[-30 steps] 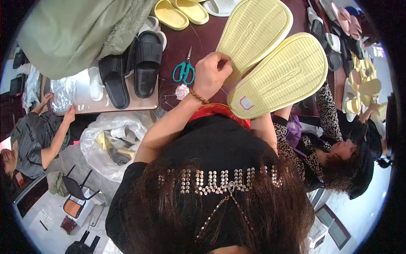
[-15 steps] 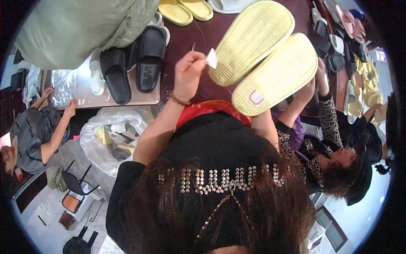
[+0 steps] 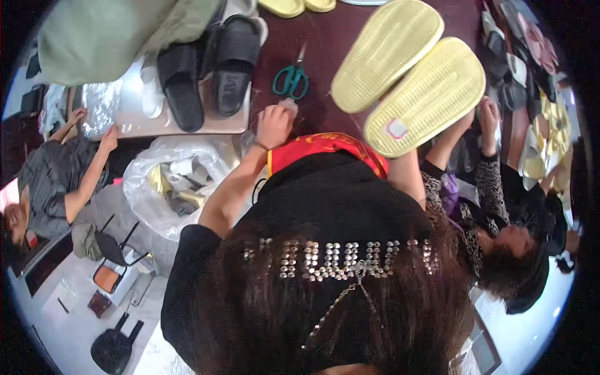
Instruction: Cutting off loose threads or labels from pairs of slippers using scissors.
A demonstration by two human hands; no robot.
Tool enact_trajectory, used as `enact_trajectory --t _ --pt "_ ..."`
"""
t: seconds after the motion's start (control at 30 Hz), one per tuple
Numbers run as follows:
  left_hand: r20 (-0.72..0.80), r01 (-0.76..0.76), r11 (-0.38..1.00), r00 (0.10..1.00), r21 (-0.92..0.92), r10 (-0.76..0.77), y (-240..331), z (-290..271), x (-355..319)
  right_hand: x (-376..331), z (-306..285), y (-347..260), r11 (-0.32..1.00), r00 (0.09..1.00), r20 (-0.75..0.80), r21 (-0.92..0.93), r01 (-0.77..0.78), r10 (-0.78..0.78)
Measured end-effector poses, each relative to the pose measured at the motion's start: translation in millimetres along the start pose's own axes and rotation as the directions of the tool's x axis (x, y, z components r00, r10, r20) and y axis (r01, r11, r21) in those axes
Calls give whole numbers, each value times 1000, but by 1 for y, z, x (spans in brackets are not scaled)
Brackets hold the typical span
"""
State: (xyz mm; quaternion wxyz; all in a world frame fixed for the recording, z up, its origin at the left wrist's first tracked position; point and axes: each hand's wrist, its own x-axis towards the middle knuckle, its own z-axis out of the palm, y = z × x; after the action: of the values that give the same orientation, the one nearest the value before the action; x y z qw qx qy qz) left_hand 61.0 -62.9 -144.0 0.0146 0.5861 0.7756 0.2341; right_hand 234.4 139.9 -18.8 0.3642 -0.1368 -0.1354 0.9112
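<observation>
A pair of pale yellow slide slippers [image 3: 425,94] is held up over the table, ribbed soles toward me, with a small red-edged white label on the nearer one's heel. My right forearm [image 3: 406,178] runs up behind them. That hand is hidden by the soles, which rest on it. My left hand [image 3: 275,125] is low at the table's near edge, fingers closed on a small whitish scrap [image 3: 289,105], partly covered by the fingertips. Just beyond it lie scissors with teal handles [image 3: 290,81], blades pointing away. A red cloth [image 3: 325,145] lies across my front.
Black slides [image 3: 234,69] stand on a pale board at left, beside a large olive bundle [image 3: 106,44]. Below it is an open plastic bag [image 3: 178,181] of slippers. More yellow slippers [image 3: 284,5] lie at the far edge. Co-workers' arms [image 3: 490,125] reach in from both sides.
My left hand has come down and nearer from beside the slippers, carrying the white scrap and uncovering the scissors. The slippers stay up, soles facing me. The whole view has shifted a little.
</observation>
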Motion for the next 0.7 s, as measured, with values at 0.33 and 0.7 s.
enact_trajectory --t 0.33,0.7 --pt "5 -146 962 989 230 149 17 -40 4 14 9 5 968 978 -75 -173 180 -195" --pt "-235 -432 744 902 -510 363 156 -112 127 38 18 7 949 960 -112 -218 229 -257"
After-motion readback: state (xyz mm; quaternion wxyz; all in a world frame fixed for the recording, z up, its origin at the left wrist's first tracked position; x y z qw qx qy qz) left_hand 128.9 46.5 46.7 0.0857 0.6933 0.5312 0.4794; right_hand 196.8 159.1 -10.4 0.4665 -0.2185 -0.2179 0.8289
